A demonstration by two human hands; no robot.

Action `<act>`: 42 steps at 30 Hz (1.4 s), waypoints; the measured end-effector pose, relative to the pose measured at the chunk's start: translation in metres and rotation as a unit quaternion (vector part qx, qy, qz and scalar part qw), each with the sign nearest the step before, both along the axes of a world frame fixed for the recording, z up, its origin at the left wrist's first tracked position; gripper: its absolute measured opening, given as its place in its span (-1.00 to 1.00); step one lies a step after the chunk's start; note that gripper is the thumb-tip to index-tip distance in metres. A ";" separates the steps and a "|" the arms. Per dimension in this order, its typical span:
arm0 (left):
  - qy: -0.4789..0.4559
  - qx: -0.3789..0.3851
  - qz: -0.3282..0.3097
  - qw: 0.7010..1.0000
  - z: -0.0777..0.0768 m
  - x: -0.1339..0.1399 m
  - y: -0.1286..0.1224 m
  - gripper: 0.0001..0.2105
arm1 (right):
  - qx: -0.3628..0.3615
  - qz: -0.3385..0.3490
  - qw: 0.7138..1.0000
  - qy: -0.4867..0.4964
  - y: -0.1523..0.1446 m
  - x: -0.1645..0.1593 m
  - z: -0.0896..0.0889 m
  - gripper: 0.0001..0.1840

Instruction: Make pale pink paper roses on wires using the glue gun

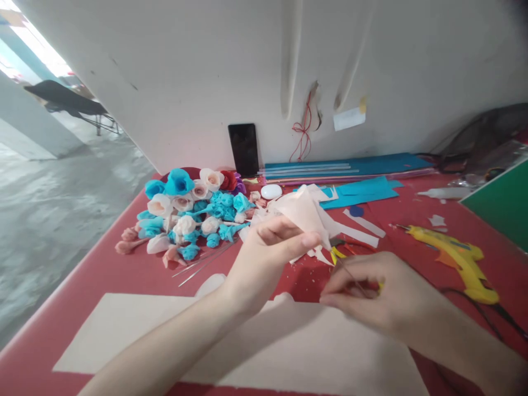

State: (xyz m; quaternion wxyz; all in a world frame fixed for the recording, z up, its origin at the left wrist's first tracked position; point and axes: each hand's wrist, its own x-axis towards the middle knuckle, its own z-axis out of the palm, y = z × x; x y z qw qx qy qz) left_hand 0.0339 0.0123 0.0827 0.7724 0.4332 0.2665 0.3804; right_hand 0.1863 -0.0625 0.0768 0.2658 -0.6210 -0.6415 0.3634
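Observation:
My left hand (268, 258) is closed on a cream crepe paper petal (304, 212), a folded, pointed piece held between thumb and fingers above the table. Just to its right, my right hand (367, 291) pinches a thin wire (353, 275), slightly blurred. Yellow-and-red handles of a cutting tool (337, 254) show behind the right hand; the rest of that tool is hidden. Under both forearms lies a wide sheet of cream paper (247, 357). White paper scraps (317, 256) are scattered beyond the hands.
Blue, white and pink paper flowers (193, 214) are heaped at the left, beside thin metal wires (206, 264). A yellow glue gun (457, 258) lies right, its cord trailing. A phone (243, 149) leans on the wall. Blue paper (358, 192) and a green board (501, 209) lie farther off.

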 end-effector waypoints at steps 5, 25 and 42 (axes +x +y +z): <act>-0.027 0.010 0.066 0.997 0.004 0.000 0.006 -0.85 | 0.033 0.057 0.990 -0.125 -0.003 0.006 -0.014 -0.59; 0.021 0.118 0.037 0.992 0.004 -0.003 -0.017 -0.82 | 0.390 -0.068 0.913 -0.096 -0.030 -0.010 0.020 -0.73; 0.028 0.116 0.032 0.992 0.005 -0.001 -0.020 -0.85 | 0.411 -0.068 0.899 -0.137 -0.027 -0.012 0.023 -0.72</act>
